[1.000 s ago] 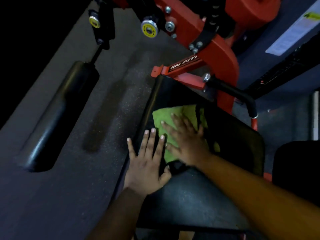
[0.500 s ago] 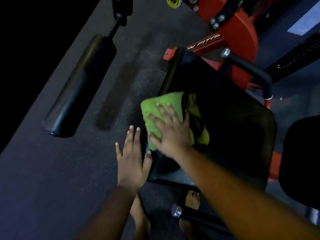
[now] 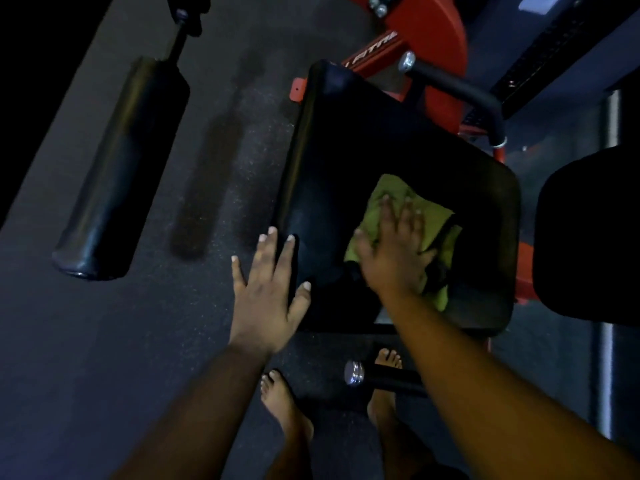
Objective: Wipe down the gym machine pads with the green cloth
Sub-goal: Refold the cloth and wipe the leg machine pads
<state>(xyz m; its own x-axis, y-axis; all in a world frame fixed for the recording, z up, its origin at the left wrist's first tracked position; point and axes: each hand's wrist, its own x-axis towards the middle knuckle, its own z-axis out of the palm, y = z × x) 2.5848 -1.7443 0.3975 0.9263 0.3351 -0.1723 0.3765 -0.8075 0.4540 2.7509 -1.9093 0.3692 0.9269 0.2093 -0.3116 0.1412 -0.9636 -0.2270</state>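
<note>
On the black seat pad, the right hand presses flat, fingers spread, on the green cloth. The left hand rests open at the pad's edge. The roller pad probably needs wiping too. The floor is dark and speckled, the room dim.

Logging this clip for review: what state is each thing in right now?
green cloth: crumpled, pressed flat on the seat pad
right hand: fingers spread, pressing on the cloth
left hand: open, at the seat pad's left edge
seat pad: partly covered by the cloth
roller pad: untouched, off to the left
</note>
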